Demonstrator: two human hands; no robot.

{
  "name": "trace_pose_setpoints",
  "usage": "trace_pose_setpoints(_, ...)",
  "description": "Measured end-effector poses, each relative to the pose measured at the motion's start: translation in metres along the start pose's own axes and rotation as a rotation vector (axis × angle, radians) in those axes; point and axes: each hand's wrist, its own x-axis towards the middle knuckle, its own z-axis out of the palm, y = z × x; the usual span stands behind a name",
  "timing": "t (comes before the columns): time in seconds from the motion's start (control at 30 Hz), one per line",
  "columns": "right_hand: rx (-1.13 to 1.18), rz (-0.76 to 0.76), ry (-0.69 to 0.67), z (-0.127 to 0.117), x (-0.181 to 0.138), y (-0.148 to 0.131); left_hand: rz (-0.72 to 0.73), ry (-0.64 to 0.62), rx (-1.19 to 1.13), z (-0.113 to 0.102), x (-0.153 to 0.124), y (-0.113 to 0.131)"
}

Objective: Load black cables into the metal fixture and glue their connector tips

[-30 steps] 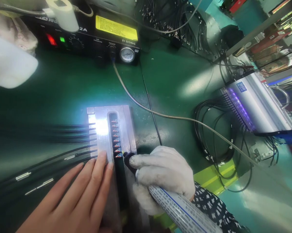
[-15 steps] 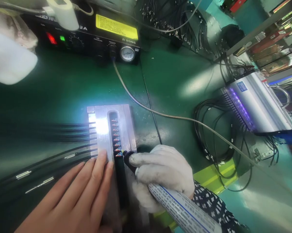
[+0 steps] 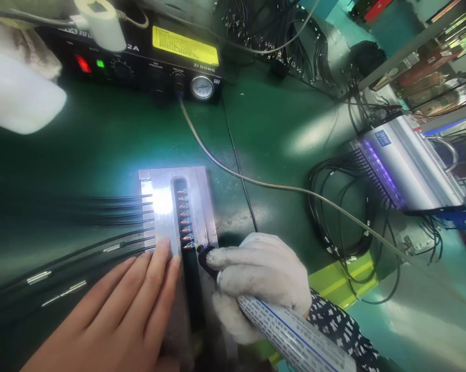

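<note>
My left hand lies flat with fingers stretched out, pressing on the near end of a metal fixture and the black cables running into it from the left. Several small cable ends sit in a row in the fixture's dark slot. My right hand, in a soiled white glove, is closed round a glue syringe. The syringe's dark tip touches the nearest cable end in the slot.
A black dispenser controller with a gauge and lit lamps stands at the back; a clear hose runs from it toward my right. A silver UV-lit box with coiled black cables is at right. White bundle at far left.
The syringe tip has crept slightly along the slot at the nearest cable end. My left hand stays pressed on the fixture; the view shifted a little.
</note>
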Motion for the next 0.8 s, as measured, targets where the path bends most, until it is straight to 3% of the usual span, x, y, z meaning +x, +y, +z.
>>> trace_pose_setpoints(0.53,-0.013,0.069,0.062,-0.001,-0.008,-0.009,0.043,0.05,0.027,-0.004,0.008,0.0)
trace_pose_setpoints(0.8,0.013,0.085,-0.054,0.006,-0.019,-0.008,0.042,-0.008,0.066,-0.006,0.004,0.001)
